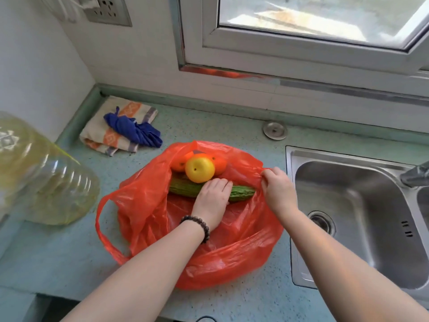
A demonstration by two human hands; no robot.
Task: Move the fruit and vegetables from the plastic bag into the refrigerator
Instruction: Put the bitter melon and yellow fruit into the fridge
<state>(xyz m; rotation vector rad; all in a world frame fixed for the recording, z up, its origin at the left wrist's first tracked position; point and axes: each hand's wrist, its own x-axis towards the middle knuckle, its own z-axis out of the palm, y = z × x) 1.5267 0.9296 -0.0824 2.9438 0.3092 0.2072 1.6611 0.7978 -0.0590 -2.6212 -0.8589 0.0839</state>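
Looking down from the head camera: a pale green speckled countertop (209, 303) under a white-framed window (301, 31), with a wall socket (106, 10) up at the far left. Lying in the back left corner, a folded striped cloth (99, 133) with a crumpled blue bag (137, 132) on top of it. Close at the left edge, blurred, a large clear jug (41, 180) of yellowish liquid. Set into the counter on the right, a steel sink (362, 214) with its drain showing, a tap partly visible at the frame edge, and a round metal cap (275, 130) on the counter just behind the sink's corner.

Spread open on the counter between jug and sink, a red plastic bag (232, 252), one handle loop trailing toward the left. Inside, at the far end: a yellow round fruit (199, 169) resting against two oranges (219, 165), partly veiled by the bag's film, and in front of them a bumpy green bitter gourd (183, 189) lying crosswise. Left hand (212, 198), beaded bracelet on the wrist, reached into the bag and curled over the gourd's middle, hiding that part. Right hand (277, 190) pinched shut on the bag's right rim, pulling it out toward the sink. No refrigerator in sight.
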